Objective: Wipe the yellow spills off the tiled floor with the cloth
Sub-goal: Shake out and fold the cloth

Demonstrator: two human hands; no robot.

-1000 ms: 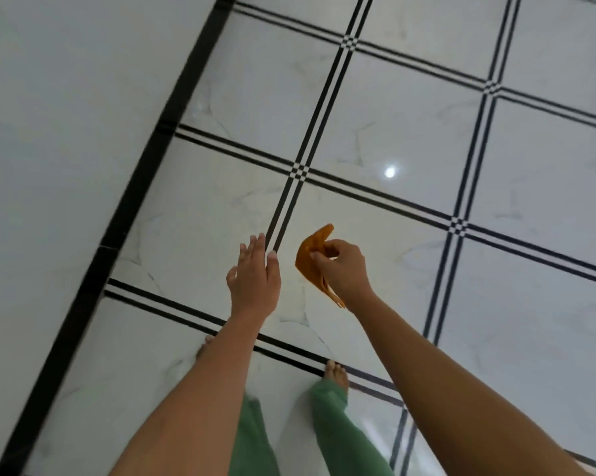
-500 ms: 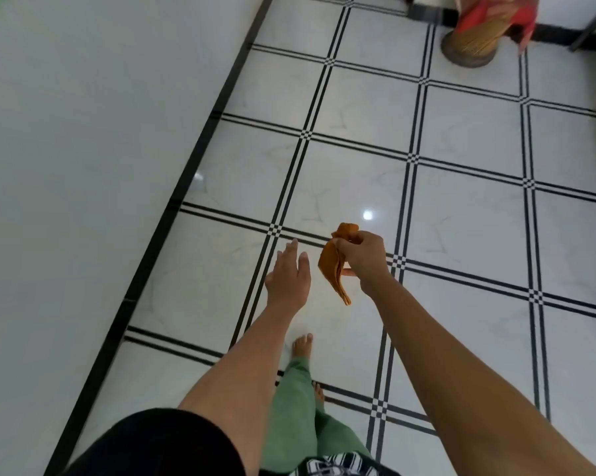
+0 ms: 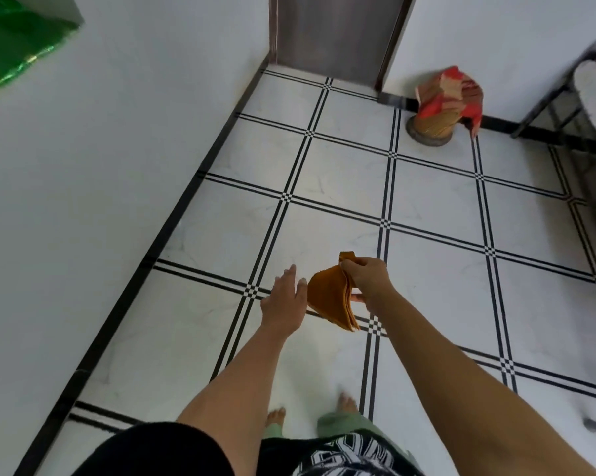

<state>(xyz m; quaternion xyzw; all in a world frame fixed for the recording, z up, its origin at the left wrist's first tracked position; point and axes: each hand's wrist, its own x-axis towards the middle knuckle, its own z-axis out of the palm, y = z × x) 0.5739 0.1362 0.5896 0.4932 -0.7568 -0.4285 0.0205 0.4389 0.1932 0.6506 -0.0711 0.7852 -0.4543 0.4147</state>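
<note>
A folded orange cloth (image 3: 331,297) hangs from my right hand (image 3: 368,278), which pinches it by its upper edge at waist height above the floor. My left hand (image 3: 284,298) is flat and empty, fingers apart, right beside the cloth's left side. Below them lies the white tiled floor (image 3: 434,280) with black double lines. No yellow spill shows on the tiles in view. My bare feet (image 3: 346,403) stand at the bottom of the frame.
A white wall with a black skirting (image 3: 172,218) runs along the left. A dark door (image 3: 334,32) closes the far end. A round woven stand with red paper (image 3: 440,104) sits by the far wall. A dark metal frame (image 3: 564,97) stands at right.
The view has lifted from straight down to further ahead, bringing the door and the woven stand into sight. The cloth has opened out broader in my right hand; my left hand stays beside it.
</note>
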